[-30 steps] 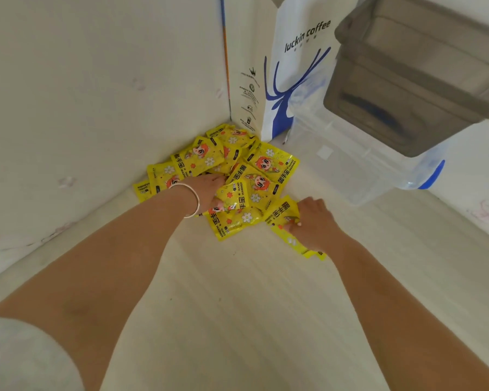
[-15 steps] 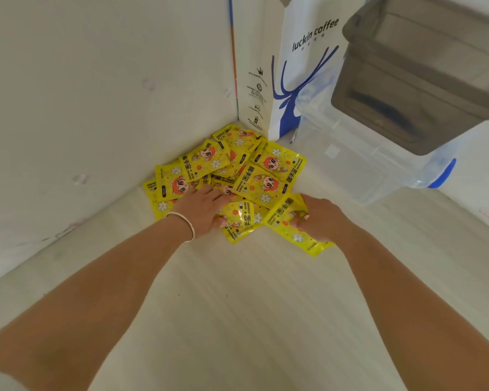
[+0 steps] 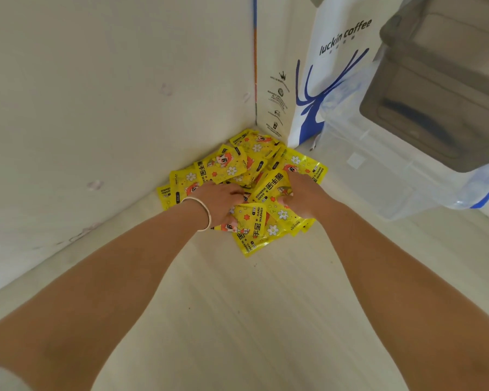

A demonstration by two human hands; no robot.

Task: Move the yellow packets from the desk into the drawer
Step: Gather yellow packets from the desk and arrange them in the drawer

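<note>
a clear plastic bin [image 3: 378, 176] is seen on the desk [image 3: 237, 320] at the right; through its walls no contents can be made out. a grey translucent drawer [image 3: 446, 88] is seen above it at the upper right, and what lies inside cannot be told. a white and blue paper bag [image 3: 319, 80] printed "luckin coffee" is stood upright in the corner, just behind the heap. the yellow packets [image 3: 246, 170] are piled in that corner against the wall [image 3: 110, 94]. the left hand [image 3: 220, 200], with a bracelet [image 3: 205, 213] at the wrist, is laid on the near left of the pile, fingers curled into the packets. the right hand [image 3: 302, 194] is set on the near right, its fingers and thumb curled round several packets bunched between both hands.
</note>
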